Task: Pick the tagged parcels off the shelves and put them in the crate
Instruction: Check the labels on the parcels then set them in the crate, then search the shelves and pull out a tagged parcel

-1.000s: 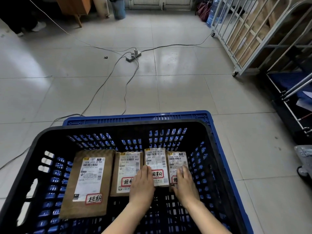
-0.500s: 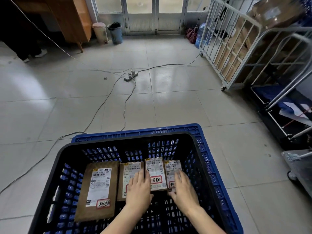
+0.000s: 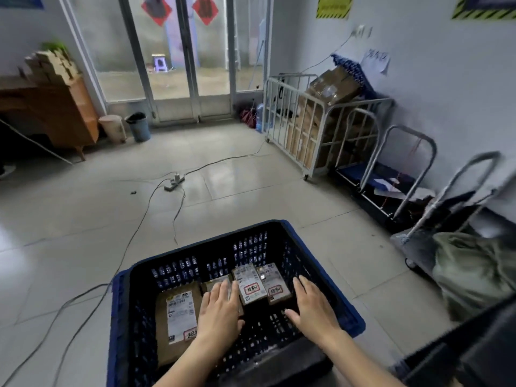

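Tiled floor (image 3: 83, 219), cable (image 3: 145, 208) ahead, 4 parcels (image 3: 250, 284) in crate (image 3: 350, 314), L hand (image 3: 220, 311), R hand (image 3: 312, 308), fingers (image 3: 223, 289) straight

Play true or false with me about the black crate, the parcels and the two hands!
1. Four parcels lie in the crate. True.
2. The right hand holds a parcel. False: its fingers are straight and it holds nothing.
3. The biggest parcel is at the left end of the row. True.
4. The cage cart by the wall is empty. False: cardboard boxes are stacked in it.
5. The left hand is curled into a fist. False: it is flat and open, over the second parcel.
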Action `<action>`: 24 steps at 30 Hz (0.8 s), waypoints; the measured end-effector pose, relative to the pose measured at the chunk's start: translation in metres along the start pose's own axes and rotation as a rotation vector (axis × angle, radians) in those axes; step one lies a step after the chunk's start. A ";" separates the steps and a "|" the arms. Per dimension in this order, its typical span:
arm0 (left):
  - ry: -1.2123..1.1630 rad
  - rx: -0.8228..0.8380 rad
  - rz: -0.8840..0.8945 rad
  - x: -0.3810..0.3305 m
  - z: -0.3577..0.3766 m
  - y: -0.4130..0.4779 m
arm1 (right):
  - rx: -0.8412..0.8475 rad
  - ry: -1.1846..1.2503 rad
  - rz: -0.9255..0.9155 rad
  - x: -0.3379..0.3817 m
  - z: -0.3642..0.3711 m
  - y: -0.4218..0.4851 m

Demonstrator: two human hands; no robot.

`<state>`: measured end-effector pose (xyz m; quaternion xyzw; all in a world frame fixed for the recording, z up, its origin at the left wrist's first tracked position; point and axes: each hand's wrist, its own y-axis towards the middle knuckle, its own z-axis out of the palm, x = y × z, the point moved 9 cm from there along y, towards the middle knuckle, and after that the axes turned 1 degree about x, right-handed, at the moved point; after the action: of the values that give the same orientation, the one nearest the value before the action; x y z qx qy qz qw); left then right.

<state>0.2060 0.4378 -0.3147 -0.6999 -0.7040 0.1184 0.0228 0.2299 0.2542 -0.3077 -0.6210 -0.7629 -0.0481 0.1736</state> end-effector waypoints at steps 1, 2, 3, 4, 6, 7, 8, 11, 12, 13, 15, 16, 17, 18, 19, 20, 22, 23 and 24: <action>0.014 -0.008 0.031 -0.006 -0.008 -0.012 | -0.024 -0.008 0.018 0.000 -0.009 -0.016; 0.034 -0.015 0.067 -0.012 -0.014 -0.024 | -0.044 -0.015 0.038 -0.001 -0.017 -0.034; 0.052 -0.021 0.102 -0.020 -0.019 -0.035 | -0.064 -0.016 0.060 -0.003 -0.024 -0.051; 0.068 -0.029 0.134 -0.028 -0.024 -0.046 | -0.086 -0.013 0.087 -0.007 -0.031 -0.068; 0.102 -0.048 0.200 -0.046 -0.031 -0.065 | -0.120 -0.017 0.146 -0.018 -0.043 -0.102; 0.123 -0.059 0.237 -0.057 -0.034 -0.074 | -0.130 -0.024 0.178 -0.024 -0.049 -0.119; 0.142 -0.072 0.274 -0.069 -0.036 -0.082 | -0.139 -0.034 0.213 -0.032 -0.054 -0.137; 0.164 -0.094 0.377 -0.109 -0.041 -0.107 | -0.153 -0.048 0.323 -0.060 -0.069 -0.189; 0.167 -0.094 0.417 -0.125 -0.042 -0.116 | -0.155 -0.042 0.358 -0.070 -0.074 -0.208; 0.170 -0.093 0.460 -0.142 -0.042 -0.125 | -0.165 -0.038 0.392 -0.079 -0.079 -0.227; 0.170 -0.085 0.547 -0.177 -0.042 -0.144 | -0.207 -0.038 0.465 -0.098 -0.090 -0.268; 0.170 -0.082 0.587 -0.196 -0.042 -0.154 | -0.233 -0.035 0.504 -0.108 -0.095 -0.289; 0.172 -0.078 0.621 -0.215 -0.042 -0.164 | -0.257 -0.036 0.539 -0.117 -0.100 -0.310; 0.175 -0.072 0.656 -0.234 -0.042 -0.176 | -0.280 -0.044 0.569 -0.125 -0.104 -0.332; 0.179 -0.067 0.694 -0.253 -0.040 -0.188 | -0.301 -0.053 0.597 -0.133 -0.108 -0.354; 0.183 -0.069 0.736 -0.272 -0.039 -0.202 | -0.319 -0.057 0.627 -0.141 -0.111 -0.377; 0.184 -0.084 0.818 -0.308 -0.036 -0.233 | -0.352 -0.058 0.690 -0.156 -0.118 -0.423; 0.180 -0.085 0.860 -0.326 -0.035 -0.251 | -0.362 -0.061 0.720 -0.163 -0.120 -0.447; 0.176 -0.079 0.900 -0.343 -0.033 -0.269 | -0.369 -0.063 0.751 -0.169 -0.122 -0.471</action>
<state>-0.0445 0.1047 -0.1833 -0.9437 -0.3295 0.0297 0.0020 -0.1709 -0.0438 -0.1816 -0.8777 -0.4672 -0.0983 0.0415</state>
